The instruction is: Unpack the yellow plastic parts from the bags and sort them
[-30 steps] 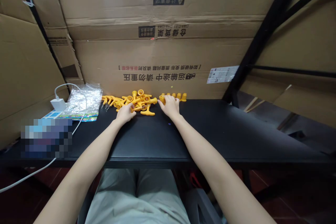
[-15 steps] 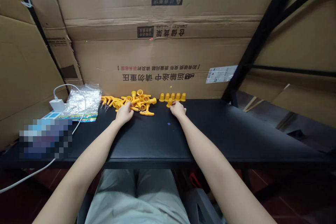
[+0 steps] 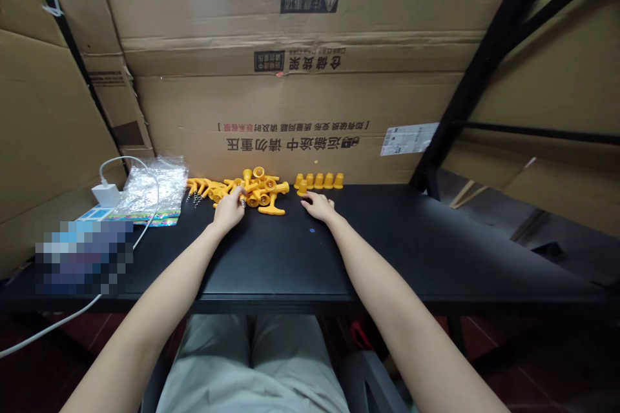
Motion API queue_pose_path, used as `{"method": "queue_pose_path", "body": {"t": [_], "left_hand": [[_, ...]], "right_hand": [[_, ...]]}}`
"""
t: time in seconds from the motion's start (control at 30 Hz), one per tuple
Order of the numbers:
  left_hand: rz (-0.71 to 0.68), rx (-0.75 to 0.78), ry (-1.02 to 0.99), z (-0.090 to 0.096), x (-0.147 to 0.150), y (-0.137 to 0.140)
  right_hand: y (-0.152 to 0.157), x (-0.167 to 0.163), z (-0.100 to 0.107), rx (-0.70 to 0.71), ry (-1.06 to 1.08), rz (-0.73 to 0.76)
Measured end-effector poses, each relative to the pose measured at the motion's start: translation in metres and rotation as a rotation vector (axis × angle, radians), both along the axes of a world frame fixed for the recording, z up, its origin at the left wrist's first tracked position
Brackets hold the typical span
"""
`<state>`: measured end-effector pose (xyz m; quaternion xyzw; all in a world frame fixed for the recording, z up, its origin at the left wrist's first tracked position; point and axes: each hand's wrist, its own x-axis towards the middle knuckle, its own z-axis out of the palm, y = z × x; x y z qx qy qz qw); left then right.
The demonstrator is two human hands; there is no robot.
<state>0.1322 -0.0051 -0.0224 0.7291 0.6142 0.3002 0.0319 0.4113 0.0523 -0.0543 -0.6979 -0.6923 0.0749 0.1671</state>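
Yellow caps [image 3: 319,181] stand on a black table [image 3: 411,245] before printed cardboard [image 3: 310,97].

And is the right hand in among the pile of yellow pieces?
No, the right hand is at a single yellow cup in front of the row of cups, right of the pile.

Clear plastic bag [image 3: 157,184] beside white charger [image 3: 105,195]; printed cardboard [image 3: 300,100] behind.

Cup row [image 3: 318,181] R of corkscrew pile [image 3: 252,186], bag [image 3: 155,184] L
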Motion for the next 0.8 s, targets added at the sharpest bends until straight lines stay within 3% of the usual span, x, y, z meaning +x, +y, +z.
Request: {"method": "queue_pose_path", "body": {"t": [0.2,0.53,0.8], "left_hand": [[0.026,0.074,-0.127,-0.005,0.000,0.005],[0.067,0.194,-0.610,-0.012,-0.008,0.023],[0.135,0.346,-0.560,-0.014,-0.035,0.041]], "right_hand": [[-0.004,-0.006,0.004,-0.132,-0.092,0.044],[-0.006,-0.008,0.009,-0.187,-0.126,0.041],[-0.003,-0.006,0.005,-0.170,-0.140,0.056]]}}
